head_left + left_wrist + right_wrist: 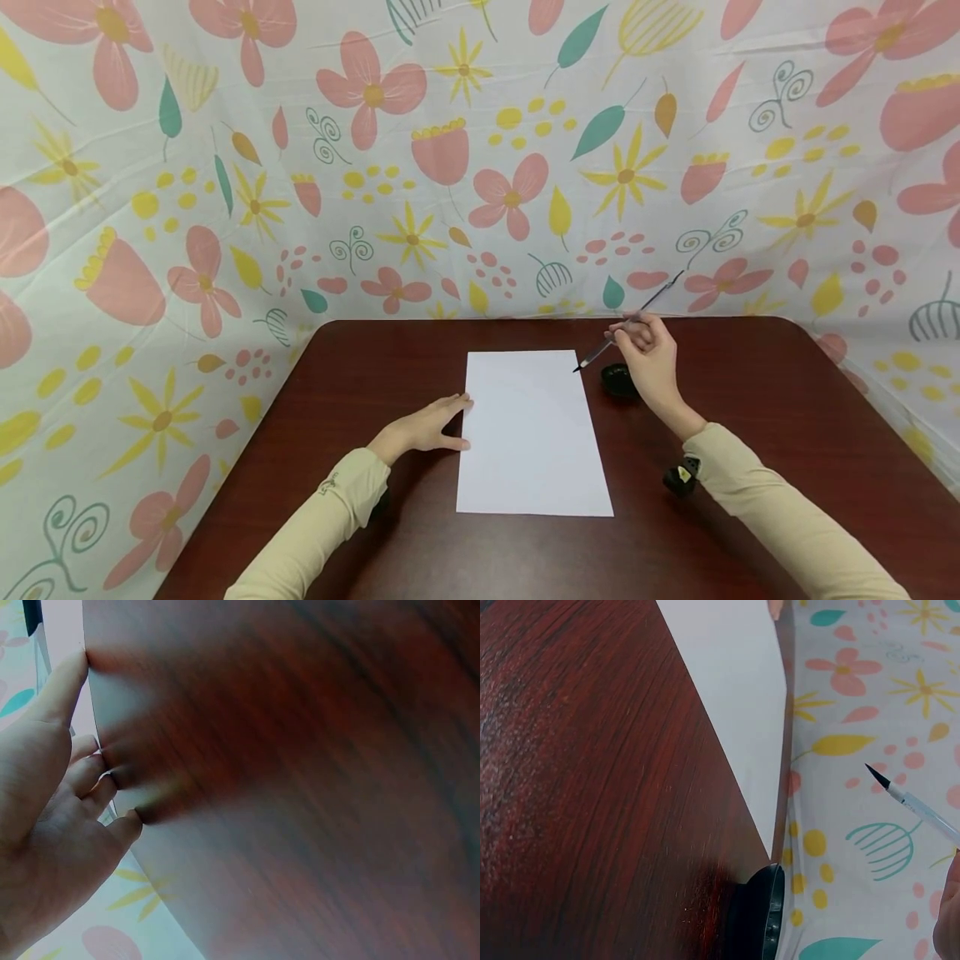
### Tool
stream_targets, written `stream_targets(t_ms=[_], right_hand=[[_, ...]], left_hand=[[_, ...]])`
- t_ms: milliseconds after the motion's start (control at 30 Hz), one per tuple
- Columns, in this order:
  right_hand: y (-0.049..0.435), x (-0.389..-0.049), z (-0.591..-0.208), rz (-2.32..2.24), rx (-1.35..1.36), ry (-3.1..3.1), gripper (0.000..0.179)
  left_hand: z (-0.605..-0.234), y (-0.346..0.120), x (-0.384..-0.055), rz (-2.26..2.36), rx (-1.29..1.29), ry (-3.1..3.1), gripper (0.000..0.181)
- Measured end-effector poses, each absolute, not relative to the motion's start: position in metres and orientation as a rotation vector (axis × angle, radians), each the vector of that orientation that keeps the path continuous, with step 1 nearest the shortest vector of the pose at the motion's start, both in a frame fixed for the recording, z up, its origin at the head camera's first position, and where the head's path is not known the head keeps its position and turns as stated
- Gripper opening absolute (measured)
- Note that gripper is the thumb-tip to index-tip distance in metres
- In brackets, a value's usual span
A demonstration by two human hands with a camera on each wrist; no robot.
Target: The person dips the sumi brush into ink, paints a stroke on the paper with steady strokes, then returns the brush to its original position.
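A blank white sheet of paper (532,433) lies on the dark wooden table. My left hand (427,427) rests at its left edge, thumb and fingers spread, fingertips touching the paper's border. In the left wrist view the same hand (60,802) shows its fingertips down on the surface. My right hand (647,354) pinches a writing brush (596,353) by its handle, with the dark tip pointing down-left above the sheet's upper right corner. The right wrist view shows the black, pointed brush tip (877,777) raised off the paper, and only part of the hand (949,911).
A small black dish (618,381) stands on the table (705,358) just right of the paper, below my right hand. A flower-printed cloth (510,167) hangs behind the table and along its left side. Black wrist devices (681,477) sit at the cuffs.
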State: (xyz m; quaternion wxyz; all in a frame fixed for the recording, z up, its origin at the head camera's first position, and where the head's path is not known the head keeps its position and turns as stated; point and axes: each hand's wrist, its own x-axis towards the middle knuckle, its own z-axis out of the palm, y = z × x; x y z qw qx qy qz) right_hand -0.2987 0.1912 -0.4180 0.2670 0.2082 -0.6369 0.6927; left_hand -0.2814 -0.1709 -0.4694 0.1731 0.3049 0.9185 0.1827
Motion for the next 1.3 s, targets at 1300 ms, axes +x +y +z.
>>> stream_targets(t_ms=[1300], right_hand=[[0.172, -0.297, -0.418, 1.681, 0.603, -1.91, 0.025]], left_hand=[[-0.469, -0.172, -0.281, 0.529, 0.862, 2.59, 0.078]])
